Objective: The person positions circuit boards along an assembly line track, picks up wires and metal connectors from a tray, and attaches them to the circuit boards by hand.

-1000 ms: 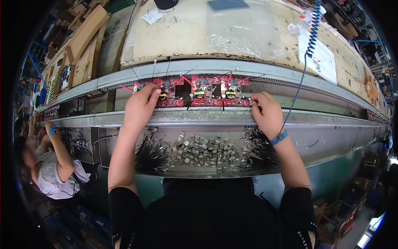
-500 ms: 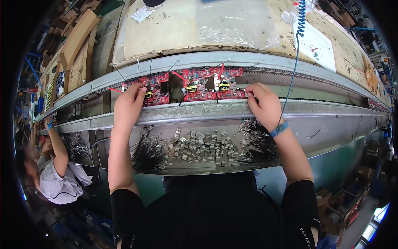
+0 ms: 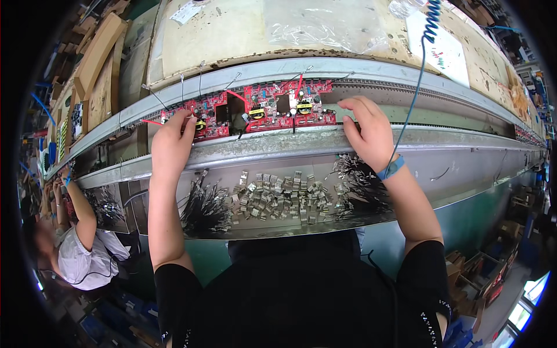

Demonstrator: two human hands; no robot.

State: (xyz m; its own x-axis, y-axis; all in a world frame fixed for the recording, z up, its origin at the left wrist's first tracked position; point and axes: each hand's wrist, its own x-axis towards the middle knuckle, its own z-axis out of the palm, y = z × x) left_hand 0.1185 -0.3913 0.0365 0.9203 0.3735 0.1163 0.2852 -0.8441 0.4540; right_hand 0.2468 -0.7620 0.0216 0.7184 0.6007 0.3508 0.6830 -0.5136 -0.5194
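Metal rails (image 3: 261,141) flank red circuit boards (image 3: 270,108); left hand (image 3: 172,141) touches one, grip unclear; right hand (image 3: 372,132), loosely spread, hovers beside.

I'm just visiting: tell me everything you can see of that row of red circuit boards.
The row of red circuit boards lies flat between two grey metal rails. The boards are crowded with small parts, among them yellow-wrapped blocks, and dark openings show along the row. Red wires and thin dark wires with shiny ends stick out. The left hand covers the left end; the right hand is beside the right end, seemingly just apart.
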